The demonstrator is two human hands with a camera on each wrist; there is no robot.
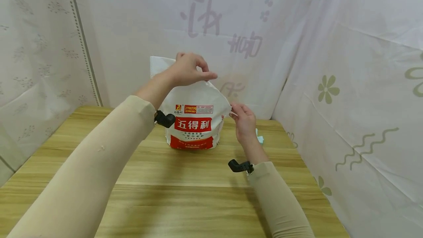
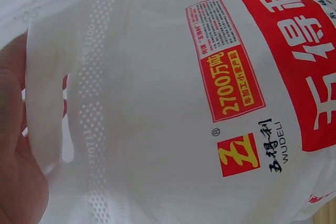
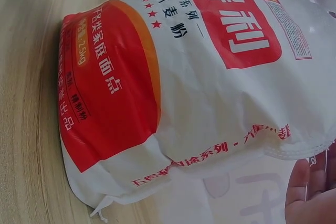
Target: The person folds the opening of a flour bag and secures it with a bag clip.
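Note:
A white flour bag (image 1: 195,116) with red panels and Chinese lettering stands upright on the wooden table (image 1: 185,194). My left hand (image 1: 191,69) pinches the bag's raised top edge near its handle cutout. The left wrist view shows the palm (image 2: 16,145) behind the white bag top (image 2: 157,119). My right hand (image 1: 242,118) pinches the bag's right upper corner at its seam. In the right wrist view, the bag (image 3: 173,77) fills the frame and the right fingers (image 3: 310,187) sit at the lower right by the seam.
White patterned cloth hangs on all sides (image 1: 347,65). A small pale blue thing (image 1: 260,138) lies on the table just behind my right hand. Bare wood (image 1: 198,208) stretches from the bag to the near edge.

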